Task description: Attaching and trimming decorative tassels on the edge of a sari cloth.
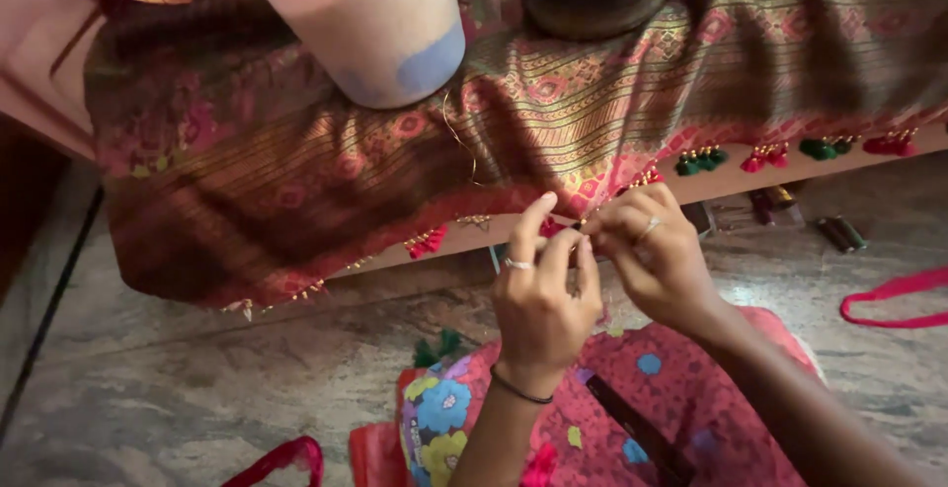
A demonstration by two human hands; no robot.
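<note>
Obs, L→R. Woven cloth (296, 161), maroon/gold, drapes over edge of low surface (750, 179); pale cone-shaped object (375, 23) sits on it upper L. Loose gold thread (459, 136) trails across cloth below cone. Red tassel (427, 242) hangs at hem, L of hands. Left hand (538, 299): thumb + forefinger pressed together, pinching hem edge at a small red bit, prob. a tassel in work; ring on one finger, band at wrist. Right hand (652, 260): fingers bunched tight at same spot, touching left fingertips; what it pinches is hidden, cannot tell if needle or thread. Further R: green tassels (701, 159), then red + green ones along hem. Risks (judgement): pinch slips → knot loosens; loose thread snags on fingers; tugging hem drags cloth off surface, cone tips.
</note>
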